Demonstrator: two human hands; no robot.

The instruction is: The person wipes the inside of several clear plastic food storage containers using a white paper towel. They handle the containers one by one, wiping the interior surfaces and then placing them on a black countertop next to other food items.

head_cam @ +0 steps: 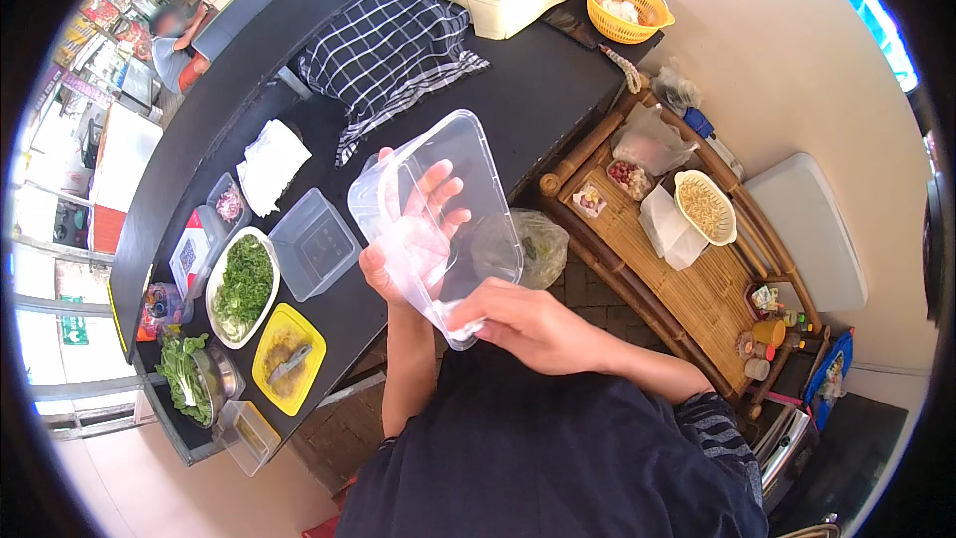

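Observation:
A clear plastic food container [478,157] rests tilted on my left hand [422,232], whose palm and spread fingers show through the plastic. My right hand [526,321] pinches a piece of white tissue or cloth [459,320] against the container's near corner. A second clear container [314,243] stands on the black counter to the left. Beside it are an oval white dish of chopped greens [245,284] and a yellow tray [290,359] with a grey-handled tool on it. Crumpled white paper or cloth [273,164] lies farther back.
A checked black cloth [388,52] covers part of the counter [523,90]. Leafy greens [183,381] in a metal bowl and another clear container [250,437] sit at its near left end. Right of me, a bamboo table [672,291] holds baskets, bags and jars. A person [175,52] sits far off.

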